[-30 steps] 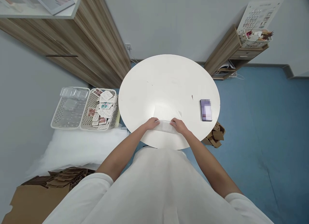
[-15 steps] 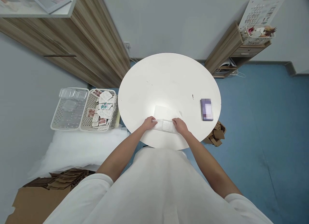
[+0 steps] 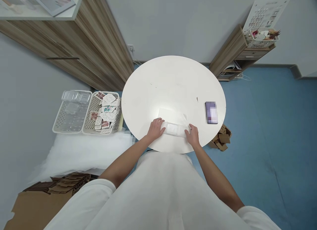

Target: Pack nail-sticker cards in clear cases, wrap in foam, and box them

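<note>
A flat white translucent strip (image 3: 175,129), with a paler rectangle showing through it, lies near the front edge of the round white table (image 3: 173,78). My left hand (image 3: 156,129) is at the strip's left end, thumb and fingers apart around that end. At the right end is my right hand (image 3: 193,135), its thumb and index finger apart beside the strip. A white sheet (image 3: 170,115) lies flat just beyond the strip, partly under it.
A purple box (image 3: 211,112) sits at the table's right. Left of the table stand a basket of printed cards (image 3: 115,124), a basket of clear plastic cases (image 3: 58,117) and stacked white sheets (image 3: 91,150). Cardboard pieces (image 3: 224,138) lie below right.
Both hands have spread apart from their pinches on the strip, with fingers opened at its ends. The strip has shifted slightly right and lies flatter.
</note>
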Action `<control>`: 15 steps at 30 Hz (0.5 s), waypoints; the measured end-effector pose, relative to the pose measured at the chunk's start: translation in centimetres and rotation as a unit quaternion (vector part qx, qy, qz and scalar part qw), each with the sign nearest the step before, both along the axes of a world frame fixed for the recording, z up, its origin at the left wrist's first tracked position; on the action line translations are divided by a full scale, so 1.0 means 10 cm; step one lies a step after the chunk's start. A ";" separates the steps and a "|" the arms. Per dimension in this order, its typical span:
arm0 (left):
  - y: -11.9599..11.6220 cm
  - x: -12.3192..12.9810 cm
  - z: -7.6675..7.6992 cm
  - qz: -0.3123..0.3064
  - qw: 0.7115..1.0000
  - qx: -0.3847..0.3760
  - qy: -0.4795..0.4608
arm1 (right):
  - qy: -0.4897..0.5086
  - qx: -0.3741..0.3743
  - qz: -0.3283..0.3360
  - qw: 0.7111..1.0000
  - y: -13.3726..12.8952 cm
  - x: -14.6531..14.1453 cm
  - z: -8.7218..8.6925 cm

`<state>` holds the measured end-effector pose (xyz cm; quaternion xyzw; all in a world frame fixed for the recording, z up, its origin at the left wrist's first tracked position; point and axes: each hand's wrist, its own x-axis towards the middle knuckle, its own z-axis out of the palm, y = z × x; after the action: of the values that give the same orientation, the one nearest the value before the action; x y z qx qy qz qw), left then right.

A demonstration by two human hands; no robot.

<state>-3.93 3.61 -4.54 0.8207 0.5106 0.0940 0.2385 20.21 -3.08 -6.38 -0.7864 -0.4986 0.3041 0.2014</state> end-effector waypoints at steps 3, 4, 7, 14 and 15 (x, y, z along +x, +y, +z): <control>-0.09 0.10 0.01 -0.092 0.996 -0.004 0.021 | 0.097 -0.028 -0.086 0.991 -0.20 -0.01 -0.06; -0.11 0.13 0.00 -0.110 0.993 -0.007 0.030 | 0.126 -0.035 -0.105 0.986 -0.25 -0.03 -0.09; -0.16 0.17 -0.07 -0.130 0.990 -0.012 0.053 | 0.210 -0.046 -0.148 0.965 -0.32 -0.12 -0.13; -0.18 0.19 -0.18 -0.121 0.991 -0.021 0.054 | 0.295 -0.047 -0.213 0.930 -0.18 -0.30 -0.09; -0.19 0.19 -0.18 -0.120 0.991 -0.022 0.054 | 0.286 -0.037 -0.217 0.933 -0.16 -0.30 -0.09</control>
<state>-1.99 1.75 -6.38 0.8744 0.4228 0.0093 0.2378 17.19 -4.68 -7.30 -0.7622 -0.2256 0.4834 0.3668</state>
